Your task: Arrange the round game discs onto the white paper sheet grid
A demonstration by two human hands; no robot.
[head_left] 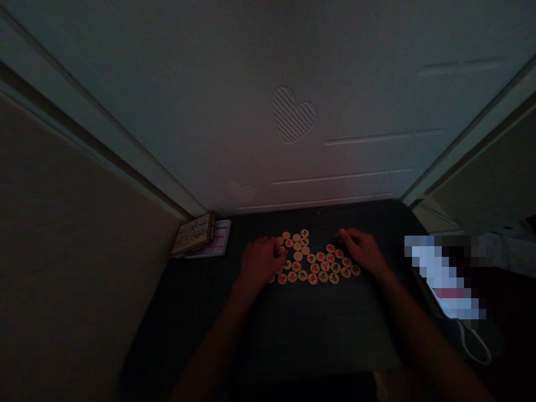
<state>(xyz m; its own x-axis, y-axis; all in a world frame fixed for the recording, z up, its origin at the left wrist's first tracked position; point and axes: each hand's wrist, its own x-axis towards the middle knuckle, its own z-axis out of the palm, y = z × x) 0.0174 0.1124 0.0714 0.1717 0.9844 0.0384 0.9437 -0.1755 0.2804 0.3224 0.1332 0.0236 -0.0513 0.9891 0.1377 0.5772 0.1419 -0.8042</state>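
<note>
Several round pale wooden discs (pixel 312 259), marked with red or black characters, lie spread flat on a dark tabletop (pixel 301 329). My left hand (pixel 260 262) rests palm down on the left side of the spread, fingers curled over a few discs. On the right side my right hand (pixel 362 249) lies flat with its fingers stretched toward the discs. Neither hand visibly lifts a piece. The light is dim.
A small wooden box (pixel 193 234) sits on a pinkish booklet (pixel 215 241) at the table's back left corner. A white wall with embossed hearts (pixel 292 114) stands right behind the table. A white cable (pixel 475 346) hangs off the right edge beside a blurred patch.
</note>
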